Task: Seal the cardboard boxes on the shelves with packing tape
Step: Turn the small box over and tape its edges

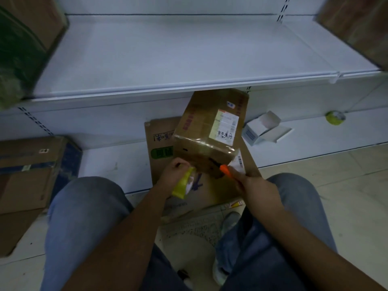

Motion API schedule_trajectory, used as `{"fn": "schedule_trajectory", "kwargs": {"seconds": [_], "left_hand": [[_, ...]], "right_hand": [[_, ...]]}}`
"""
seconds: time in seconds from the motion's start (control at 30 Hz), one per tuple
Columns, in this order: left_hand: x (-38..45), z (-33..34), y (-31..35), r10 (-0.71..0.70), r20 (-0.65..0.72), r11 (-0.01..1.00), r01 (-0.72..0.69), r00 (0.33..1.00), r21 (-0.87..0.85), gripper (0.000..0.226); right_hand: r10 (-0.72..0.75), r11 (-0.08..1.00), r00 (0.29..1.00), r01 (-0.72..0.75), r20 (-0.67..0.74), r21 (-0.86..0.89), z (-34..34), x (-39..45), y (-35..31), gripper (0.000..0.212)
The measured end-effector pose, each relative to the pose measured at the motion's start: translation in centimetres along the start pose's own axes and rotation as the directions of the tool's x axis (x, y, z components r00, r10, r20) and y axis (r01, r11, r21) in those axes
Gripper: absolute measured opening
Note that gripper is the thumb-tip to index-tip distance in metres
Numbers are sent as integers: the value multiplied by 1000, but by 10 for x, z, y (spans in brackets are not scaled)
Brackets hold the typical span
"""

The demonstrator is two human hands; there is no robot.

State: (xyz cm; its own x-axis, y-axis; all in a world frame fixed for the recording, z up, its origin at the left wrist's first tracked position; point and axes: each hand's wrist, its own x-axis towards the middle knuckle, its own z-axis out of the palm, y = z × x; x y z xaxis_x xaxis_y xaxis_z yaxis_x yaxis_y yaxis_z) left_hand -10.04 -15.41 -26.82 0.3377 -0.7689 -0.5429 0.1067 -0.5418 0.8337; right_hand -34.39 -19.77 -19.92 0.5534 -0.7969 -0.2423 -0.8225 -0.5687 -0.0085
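Crouching, we note the left hand (176, 167) gripping a yellow tape roll (183, 185) and the right hand (251, 182) clamped on an orange cutter (225, 170); the taped cardboard box (210, 133) sits tilted just beyond both.

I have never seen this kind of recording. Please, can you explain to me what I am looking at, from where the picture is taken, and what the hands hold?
There is no machine here. A person wears a camera on the head, so this single picture looks forward and down at their own arms and knees in jeans. They crouch before white shop shelves.

The left hand holds a yellow tape roll. The right hand keeps its grip on an orange tool, probably a cutter. Both meet at the near edge of a brown cardboard box, which bears a shipping label and lies tilted on flattened cardboard.

A small white open carton and a second tape roll lie on the low shelf at right.
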Motion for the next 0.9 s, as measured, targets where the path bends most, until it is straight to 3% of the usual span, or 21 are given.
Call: {"fn": "schedule_trajectory", "kwargs": {"seconds": [0.07,0.2,0.27,0.33,0.43,0.57,0.63,0.77,0.9], "left_hand": [[-1,-1,-7,-56,-27,998,56,998,-12,12],[-3,5,-14,-43,14,999,43,999,-1,19],[-2,4,-16,-59,34,996,61,998,-66,13],[-19,5,-2,-59,1,992,59,998,-113,8],[-39,2,11,-17,-30,988,12,999,-153,8],[-72,-4,35,122,77,992,-124,990,22,6],[-90,-4,50,185,161,975,-201,970,92,13],[-118,1,73,238,284,943,-291,929,161,29],[-133,6,85,243,347,906,-340,906,254,38]], "right_hand": [[20,997,999,-18,-26,76,-1,-8,15,62],[-153,967,968,188,-201,172,-8,-29,14,54],[-173,945,941,242,-290,220,-11,-27,10,55],[-74,938,938,181,-339,296,-16,-12,8,55],[141,895,946,4,-292,445,-27,9,3,56],[229,811,952,-70,-204,581,-30,9,-11,45],[222,684,958,-20,-182,729,-32,0,-25,29],[130,283,984,79,-119,956,-45,-11,-51,32],[294,196,945,88,-144,977,-54,-13,-64,11]]}}
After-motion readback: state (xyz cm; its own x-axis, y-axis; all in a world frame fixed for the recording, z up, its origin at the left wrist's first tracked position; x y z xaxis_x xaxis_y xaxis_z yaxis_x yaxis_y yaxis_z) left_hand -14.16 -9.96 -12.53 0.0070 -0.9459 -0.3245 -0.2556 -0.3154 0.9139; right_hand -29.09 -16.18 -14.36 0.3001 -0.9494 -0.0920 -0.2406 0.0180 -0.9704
